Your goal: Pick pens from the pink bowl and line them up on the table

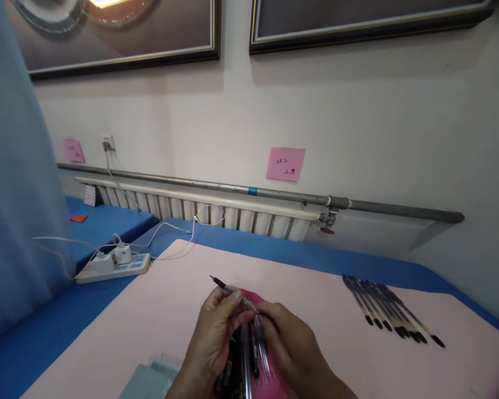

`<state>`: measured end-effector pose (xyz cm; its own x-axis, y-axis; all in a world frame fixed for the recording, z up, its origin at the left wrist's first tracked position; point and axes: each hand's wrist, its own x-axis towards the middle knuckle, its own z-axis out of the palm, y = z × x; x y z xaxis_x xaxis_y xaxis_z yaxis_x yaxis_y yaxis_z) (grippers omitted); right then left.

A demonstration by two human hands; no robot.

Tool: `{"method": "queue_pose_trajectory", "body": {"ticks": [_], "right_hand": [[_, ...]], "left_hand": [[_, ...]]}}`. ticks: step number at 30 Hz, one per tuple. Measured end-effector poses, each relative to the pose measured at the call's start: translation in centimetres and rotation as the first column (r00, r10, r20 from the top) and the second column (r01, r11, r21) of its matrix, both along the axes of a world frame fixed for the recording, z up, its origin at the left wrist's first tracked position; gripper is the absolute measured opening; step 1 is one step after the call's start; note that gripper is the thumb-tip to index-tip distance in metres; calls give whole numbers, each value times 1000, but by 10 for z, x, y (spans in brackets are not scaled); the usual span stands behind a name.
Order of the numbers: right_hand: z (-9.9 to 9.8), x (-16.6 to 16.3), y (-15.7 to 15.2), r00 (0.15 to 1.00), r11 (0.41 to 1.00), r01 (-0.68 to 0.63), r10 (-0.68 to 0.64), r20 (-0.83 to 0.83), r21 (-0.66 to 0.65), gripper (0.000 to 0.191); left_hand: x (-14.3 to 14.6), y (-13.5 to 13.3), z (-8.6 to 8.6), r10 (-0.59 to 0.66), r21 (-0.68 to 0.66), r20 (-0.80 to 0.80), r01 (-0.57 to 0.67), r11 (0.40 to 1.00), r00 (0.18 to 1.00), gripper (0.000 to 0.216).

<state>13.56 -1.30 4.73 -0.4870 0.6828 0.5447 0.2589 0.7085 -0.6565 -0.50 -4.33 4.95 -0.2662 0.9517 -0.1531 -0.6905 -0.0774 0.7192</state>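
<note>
My left hand [213,338] pinches a thin black pen [227,288] whose tip points up and left over the pink sheet [158,316]. Close beside it, my right hand [291,343] has its fingers closed on the same pen's other end. Under and between both hands lies a bundle of dark and clear pens [243,360] on something magenta [270,382]. To the right, a row of several finished black pens [388,307] lies side by side on the pink sheet.
A white power strip [114,267] with chargers and cables sits on the blue table cover [37,343] at left. A radiator [199,209] and pipe run along the wall. A clear plastic bag [149,379] lies at the bottom edge. A blue curtain [12,183] hangs at left.
</note>
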Motion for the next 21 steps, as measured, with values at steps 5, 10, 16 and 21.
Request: {"method": "queue_pose_trajectory", "body": {"ticks": [5,10,16,21], "right_hand": [[0,-2,-1,1000,976,-3,5,6,-216,22],[-2,0,-1,998,999,-13,16,61,-49,20],[-4,-6,-3,1000,962,-20,19,-6,-272,22],[-4,-5,-3,996,992,-30,40,81,-120,21]], "left_hand": [[-2,0,-1,-43,3,-21,44,999,999,16],[-3,1,-3,-35,-11,-28,34,999,999,16],[-4,0,-1,-44,-30,-74,42,999,996,18],[-4,1,-1,-16,-54,-137,9,998,990,23]]}}
